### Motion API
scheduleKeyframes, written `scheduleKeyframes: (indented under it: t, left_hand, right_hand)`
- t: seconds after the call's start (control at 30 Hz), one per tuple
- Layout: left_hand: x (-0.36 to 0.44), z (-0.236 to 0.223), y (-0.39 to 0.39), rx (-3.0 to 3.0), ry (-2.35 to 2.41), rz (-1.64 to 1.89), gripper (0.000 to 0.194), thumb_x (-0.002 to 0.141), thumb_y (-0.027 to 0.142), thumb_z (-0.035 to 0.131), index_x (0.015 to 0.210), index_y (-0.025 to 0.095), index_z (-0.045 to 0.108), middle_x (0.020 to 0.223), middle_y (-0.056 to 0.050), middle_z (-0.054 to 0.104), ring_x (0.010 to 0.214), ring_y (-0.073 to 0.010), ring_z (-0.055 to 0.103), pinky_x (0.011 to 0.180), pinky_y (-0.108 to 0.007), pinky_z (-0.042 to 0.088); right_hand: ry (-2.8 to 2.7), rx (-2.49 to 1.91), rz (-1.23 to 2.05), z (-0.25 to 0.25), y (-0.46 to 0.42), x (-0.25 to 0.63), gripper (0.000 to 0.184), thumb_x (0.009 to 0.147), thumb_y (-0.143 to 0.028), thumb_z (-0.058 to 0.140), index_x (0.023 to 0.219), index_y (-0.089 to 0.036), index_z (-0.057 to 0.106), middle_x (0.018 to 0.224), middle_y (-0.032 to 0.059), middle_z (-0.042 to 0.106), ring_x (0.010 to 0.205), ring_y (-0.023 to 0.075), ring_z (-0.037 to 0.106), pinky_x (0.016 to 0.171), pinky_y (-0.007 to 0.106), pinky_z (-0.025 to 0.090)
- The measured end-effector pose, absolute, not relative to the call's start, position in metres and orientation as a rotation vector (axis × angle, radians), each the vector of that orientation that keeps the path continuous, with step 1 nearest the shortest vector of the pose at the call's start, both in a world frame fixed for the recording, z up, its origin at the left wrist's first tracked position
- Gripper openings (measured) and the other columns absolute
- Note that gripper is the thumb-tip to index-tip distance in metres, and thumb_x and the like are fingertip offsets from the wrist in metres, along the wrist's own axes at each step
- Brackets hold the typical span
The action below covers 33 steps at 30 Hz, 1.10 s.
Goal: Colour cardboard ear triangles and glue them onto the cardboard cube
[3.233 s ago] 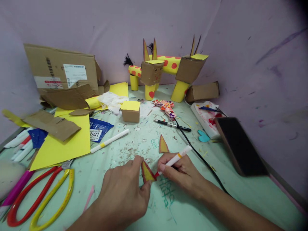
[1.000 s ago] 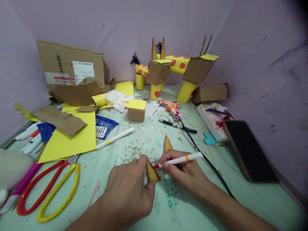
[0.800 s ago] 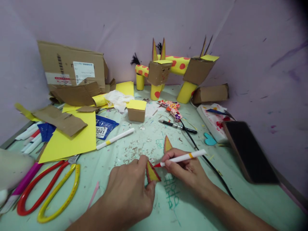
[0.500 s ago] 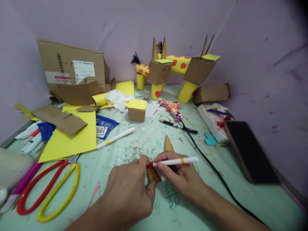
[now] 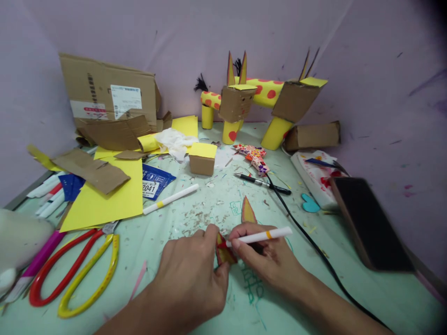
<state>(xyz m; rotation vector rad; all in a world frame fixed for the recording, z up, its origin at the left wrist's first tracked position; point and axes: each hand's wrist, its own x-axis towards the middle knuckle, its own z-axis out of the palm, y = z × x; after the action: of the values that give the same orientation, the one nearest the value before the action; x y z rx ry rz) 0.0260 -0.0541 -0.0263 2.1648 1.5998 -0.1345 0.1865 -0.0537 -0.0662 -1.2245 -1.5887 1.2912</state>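
Near the front edge of a pale green tabletop [image 5: 131, 253], between a person's two bare hands, lies a small pointed triangle [image 5: 227, 255], coloured ochre-yellow on its face and outlined along its sides in dark red-brown. Its tip points away from the person, and its near end is the wider one. The left hand [image 5: 193, 270] is curled nearly closed, pinning the triangle flat, with the thumb at its wide end and the fingers by its tip, so part of it is hidden. The right hand [image 5: 267, 253] pinches a white marker [image 5: 267, 235] with an orange band, and its red nib rests over the triangle's upper part. Just beyond the right hand, partly covered by it, lies a second triangle [image 5: 248, 211] with the same yellow face and dark reddish border. Green pen lines run across the tabletop beside the hands. Farther back stands a cardboard-headed animal [image 5: 237, 104] with a red-spotted yellow body; its two upright ears are similarly yellow with dark edges.
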Motion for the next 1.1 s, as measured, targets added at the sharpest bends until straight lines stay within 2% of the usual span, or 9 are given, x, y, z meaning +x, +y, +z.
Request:
scheduleKeyframes:
  t: [0.23,0.53,0.73,0.97,1.1]
  left_hand:
    - [0.026,-0.033,-0.055,2.208,1.637,-0.107,0.021,0.077,0.037,0.043,0.094,0.025,0.049,0.077,-0.005,0.066,0.071,-0.0342,0.065,0.058,-0.043,0.044]
    - [0.025,-0.032,-0.055,2.199,1.625,-0.085,0.018,0.078,0.037,0.042,0.092,0.027,0.049,0.078,-0.003,0.066,0.070,-0.0341,0.065,0.058,-0.044,0.044]
    - [0.025,-0.032,-0.055,2.187,1.624,-0.095,0.021,0.078,0.036,0.042,0.095,0.026,0.049,0.082,-0.005,0.067,0.073,-0.0346,0.065,0.060,-0.047,0.045]
    - [0.025,-0.019,-0.051,2.118,1.574,-0.163,0.023,0.079,0.038,0.042,0.097,0.025,0.051,0.087,-0.006,0.067,0.080,-0.0352,0.064,0.066,-0.047,0.045]
    - [0.018,-0.014,-0.045,2.057,1.505,-0.094,0.029,0.086,0.036,0.033,0.102,0.025,0.055,0.089,-0.005,0.068,0.085,-0.0288,0.063,0.072,-0.042,0.044]
  right_hand:
    - [-1.592,-1.186,1.204,-0.071,-0.053,0.186,0.013,0.084,-0.024,0.054,0.083,-0.015,0.063,0.065,0.0005,0.058,0.055,0.0108,0.050,0.048,0.021,0.039]
    - [-1.593,-1.235,1.336,-0.063,-0.053,0.188,0.014,0.080,-0.025,0.052,0.070,-0.016,0.057,0.057,-0.0023,0.049,0.051,0.0099,0.043,0.045,0.021,0.033]
    - [-1.567,-1.226,1.302,-0.066,-0.052,0.187,0.015,0.084,-0.028,0.052,0.081,-0.016,0.060,0.062,-0.0010,0.053,0.055,0.0109,0.046,0.050,0.022,0.037]
    - [-1.539,-1.248,1.378,-0.065,-0.055,0.188,0.016,0.081,-0.029,0.053,0.073,-0.016,0.056,0.059,-0.0018,0.050,0.053,0.0109,0.043,0.048,0.022,0.033]
    - [-1.386,-1.274,1.392,-0.066,-0.053,0.189,0.019,0.080,-0.034,0.054,0.075,-0.016,0.057,0.056,-0.0030,0.048,0.050,0.0099,0.039,0.046,0.022,0.029]
